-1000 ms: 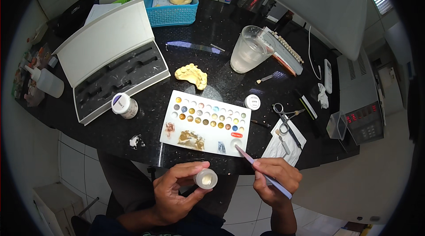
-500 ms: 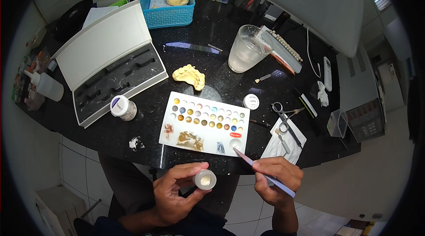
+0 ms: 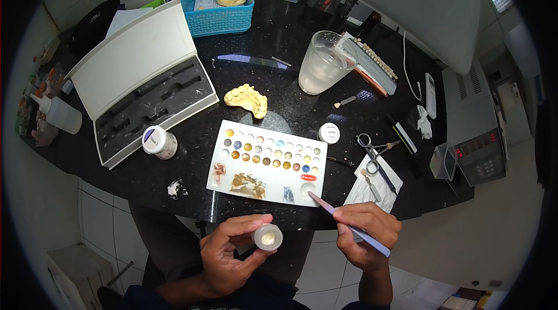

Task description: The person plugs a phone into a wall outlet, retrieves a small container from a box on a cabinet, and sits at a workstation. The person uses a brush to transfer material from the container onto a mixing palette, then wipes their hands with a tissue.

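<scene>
My left hand [image 3: 229, 252] grips a small clear jar [image 3: 278, 239] between thumb and fingers, its open mouth facing up with off-white material inside. In my right hand [image 3: 369, 228] is a slim lilac spatula-like tool [image 3: 374, 243], held like a pen. Its tip rests at the round hollow in the lower right corner of a white mixing palette [image 3: 273, 188]. Rows of coloured wells cross that palette, with brown, reddish and grey-blue smears below them. Just past its upper right corner lies a round white lid [image 3: 329, 132].
Behind the palette sit a yellowish dental cast [image 3: 246, 100] and a clear water cup [image 3: 322, 68]. Leftward are a lidded jar [image 3: 159, 143] and an open white case [image 3: 139, 48]. Scissors-like forceps [image 3: 372, 156] lie on a white tissue [image 3: 381, 196] at right. A blue basket [image 3: 218, 22] stands far back.
The tool and my right hand have shifted slightly to the right, the tip staying at the palette's hollow. My left hand keeps hold of the jar. The view has moved a little.
</scene>
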Action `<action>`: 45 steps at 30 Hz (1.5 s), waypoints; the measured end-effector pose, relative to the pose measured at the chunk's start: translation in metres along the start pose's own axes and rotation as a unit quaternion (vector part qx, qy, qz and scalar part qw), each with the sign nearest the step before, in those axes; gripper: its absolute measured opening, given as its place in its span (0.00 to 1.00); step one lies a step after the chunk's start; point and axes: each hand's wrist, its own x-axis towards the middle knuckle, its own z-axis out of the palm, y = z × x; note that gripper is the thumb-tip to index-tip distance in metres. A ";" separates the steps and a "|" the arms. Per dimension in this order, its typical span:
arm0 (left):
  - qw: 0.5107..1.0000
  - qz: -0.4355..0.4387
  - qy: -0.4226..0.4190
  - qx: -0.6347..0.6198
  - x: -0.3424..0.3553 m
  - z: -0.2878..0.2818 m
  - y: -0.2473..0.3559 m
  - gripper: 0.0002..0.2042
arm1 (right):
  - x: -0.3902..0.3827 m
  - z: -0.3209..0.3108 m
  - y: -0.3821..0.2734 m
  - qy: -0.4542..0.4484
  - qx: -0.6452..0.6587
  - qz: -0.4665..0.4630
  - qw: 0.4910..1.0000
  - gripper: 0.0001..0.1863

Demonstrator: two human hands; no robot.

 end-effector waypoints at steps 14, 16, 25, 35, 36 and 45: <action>1.000 -0.002 -0.008 0.001 -0.001 0.002 -0.001 0.21 | -0.001 -0.005 -0.002 -0.005 -0.001 0.000 1.000 0.12; 1.000 -0.004 0.000 0.009 -0.001 0.000 0.001 0.21 | 0.004 0.000 -0.004 -0.008 0.009 0.002 1.000 0.12; 1.000 -0.006 -0.001 0.003 -0.002 0.000 0.000 0.21 | 0.001 -0.004 -0.001 -0.018 0.017 -0.008 1.000 0.13; 1.000 -0.019 -0.003 -0.005 -0.003 0.001 0.001 0.21 | -0.001 -0.001 0.006 0.010 0.018 -0.002 1.000 0.12; 1.000 -0.016 0.001 0.002 -0.003 0.001 0.001 0.21 | 0.001 0.001 0.007 0.003 0.023 -0.006 1.000 0.12; 1.000 -0.013 -0.006 0.008 -0.002 -0.001 0.000 0.22 | 0.006 0.000 0.007 -0.001 0.052 0.005 0.999 0.09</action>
